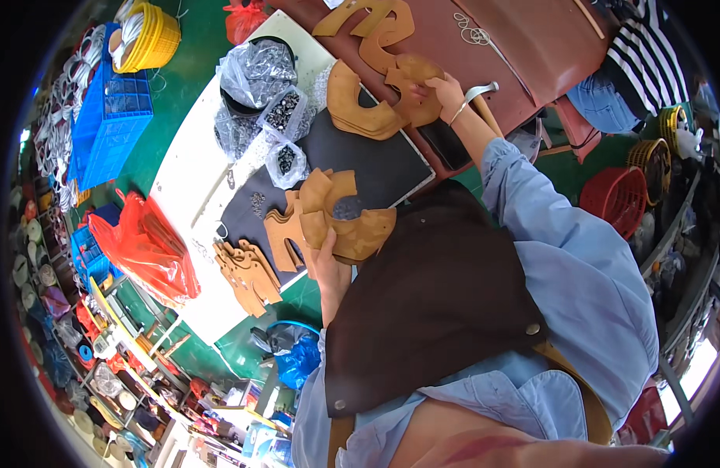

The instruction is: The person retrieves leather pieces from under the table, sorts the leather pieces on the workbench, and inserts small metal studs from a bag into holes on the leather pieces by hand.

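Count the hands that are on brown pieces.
2: the left hand, holding curved brown pieces just beyond the dark apron, and the right hand, on another brown piece farther up the picture. Some fingers are hidden.

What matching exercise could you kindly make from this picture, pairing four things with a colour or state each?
Column one:
1. Left hand
2. Right hand
3. Apron
4. Round basket at upper left

Column two:
A. Yellow
B. Touching a tan piece by the reddish-brown surface, farther from the body
C. Dark brown
D. Holding curved tan pieces close to the apron

Right pairs: 1-D, 2-B, 3-C, 4-A
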Motion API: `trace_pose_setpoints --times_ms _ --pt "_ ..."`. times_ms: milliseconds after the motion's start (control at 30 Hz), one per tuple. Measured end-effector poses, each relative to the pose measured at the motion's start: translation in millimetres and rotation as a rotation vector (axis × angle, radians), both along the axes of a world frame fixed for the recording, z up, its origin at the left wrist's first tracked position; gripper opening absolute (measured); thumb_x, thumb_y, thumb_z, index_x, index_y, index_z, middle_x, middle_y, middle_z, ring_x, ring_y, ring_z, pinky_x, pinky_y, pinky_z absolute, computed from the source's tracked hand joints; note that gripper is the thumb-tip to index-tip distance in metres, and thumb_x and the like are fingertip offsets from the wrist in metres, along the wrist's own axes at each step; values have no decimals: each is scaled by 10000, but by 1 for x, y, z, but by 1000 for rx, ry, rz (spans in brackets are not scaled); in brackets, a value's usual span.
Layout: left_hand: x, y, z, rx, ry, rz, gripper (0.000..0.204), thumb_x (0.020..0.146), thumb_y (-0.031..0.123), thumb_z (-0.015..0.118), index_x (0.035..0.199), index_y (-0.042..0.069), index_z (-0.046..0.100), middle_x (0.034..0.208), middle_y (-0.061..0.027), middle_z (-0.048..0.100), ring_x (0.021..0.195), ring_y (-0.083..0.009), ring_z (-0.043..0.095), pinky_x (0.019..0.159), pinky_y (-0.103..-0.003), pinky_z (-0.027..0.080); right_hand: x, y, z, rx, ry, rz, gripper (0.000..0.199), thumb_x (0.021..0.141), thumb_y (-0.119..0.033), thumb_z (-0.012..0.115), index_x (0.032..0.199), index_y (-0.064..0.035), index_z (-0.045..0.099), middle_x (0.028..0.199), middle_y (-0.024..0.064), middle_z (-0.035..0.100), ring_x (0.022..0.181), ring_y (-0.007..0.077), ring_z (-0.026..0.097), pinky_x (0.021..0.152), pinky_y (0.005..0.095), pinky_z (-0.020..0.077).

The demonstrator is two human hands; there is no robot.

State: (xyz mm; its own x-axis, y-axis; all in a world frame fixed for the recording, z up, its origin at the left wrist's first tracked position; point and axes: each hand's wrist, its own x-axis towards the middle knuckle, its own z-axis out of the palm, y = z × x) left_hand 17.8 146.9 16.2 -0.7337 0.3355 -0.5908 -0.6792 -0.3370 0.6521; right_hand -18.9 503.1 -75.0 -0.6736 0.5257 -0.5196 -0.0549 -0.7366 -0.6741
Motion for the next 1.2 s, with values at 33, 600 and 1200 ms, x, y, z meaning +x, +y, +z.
trace_pose_setpoints --times_ms 33,600,1200 --pt "2 6 -1 -12 5 3 425 889 51 440 1296 21 322 1259 -125 435 1147 -267 450 961 -411 380 -2 2 3 33 8 -1 60 817 -19 458 863 -7 496 805 135 606 628 197 587 560 318 500" --pt "28 60 9 -167 -64 124 352 868 36 486 1210 -15 418 1139 -115 522 1023 -234 534 885 -359 440 -31 65 -29 2194 888 1028 118 699 -121 511 784 -73 446 971 81 492 1081 291 430 983 427 318" --pt "15 95 18 56 25 270 387 837 -34 449 1218 -15 384 1084 -196 537 1044 -311 515 909 -438 428 -29 111 33 2379 289 1285 129 752 -130 524 847 -48 553 727 70 590 816 237 563 882 365 407"
